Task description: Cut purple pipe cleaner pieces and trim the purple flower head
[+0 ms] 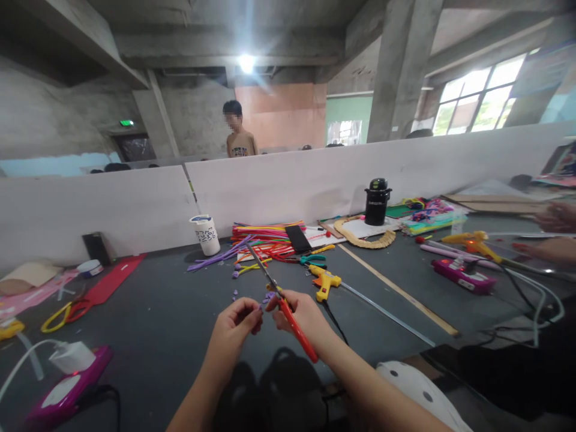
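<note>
My right hand [299, 315] is closed around scissors [297, 331] with red handles, their blades pointing up and away to the left. Close beside it, my left hand [236, 327] pinches with thumb and fingertips; a speck of purple shows there, too small to make out. Just beyond the hands lie small purple pieces [269, 297] on the dark table [175, 336]. Farther back is a spread of colourful pipe cleaners [265, 234], with purple pipe cleaners [220, 255] at its left.
A yellow glue gun [326, 282] lies right of my hands, near teal-handled pliers [314, 259]. A white cup [204, 235] and black bottle [377, 203] stand by the partition [288, 180]. Purple power strips [74, 384] sit either side. Another person's hand [551, 249] is far right.
</note>
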### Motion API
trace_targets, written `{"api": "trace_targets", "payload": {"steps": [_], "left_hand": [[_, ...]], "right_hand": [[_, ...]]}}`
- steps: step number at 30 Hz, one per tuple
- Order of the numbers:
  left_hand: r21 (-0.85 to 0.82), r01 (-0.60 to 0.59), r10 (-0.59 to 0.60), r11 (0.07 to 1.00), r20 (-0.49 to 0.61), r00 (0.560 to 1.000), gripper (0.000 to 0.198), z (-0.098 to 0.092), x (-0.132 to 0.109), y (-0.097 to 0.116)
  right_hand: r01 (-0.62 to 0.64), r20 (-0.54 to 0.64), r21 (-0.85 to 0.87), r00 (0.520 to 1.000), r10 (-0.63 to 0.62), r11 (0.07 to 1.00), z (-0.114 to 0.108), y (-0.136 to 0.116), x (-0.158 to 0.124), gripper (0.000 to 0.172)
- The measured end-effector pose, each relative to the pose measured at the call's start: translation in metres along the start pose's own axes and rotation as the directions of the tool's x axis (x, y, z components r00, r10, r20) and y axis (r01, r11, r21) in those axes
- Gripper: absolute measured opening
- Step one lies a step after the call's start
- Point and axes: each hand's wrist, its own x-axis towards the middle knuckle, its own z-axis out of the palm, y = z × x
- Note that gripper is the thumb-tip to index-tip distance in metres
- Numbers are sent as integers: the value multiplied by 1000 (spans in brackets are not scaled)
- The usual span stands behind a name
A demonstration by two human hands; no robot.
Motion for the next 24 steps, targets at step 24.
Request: {"api": "trace_targets", "payload": {"steps": [24], "left_hand": [[328,-125,132,936,1,991,12,-3,-1,-5]], "right_hand": [[-85,-14,20,996,85,996,2,3,3,13]]}}
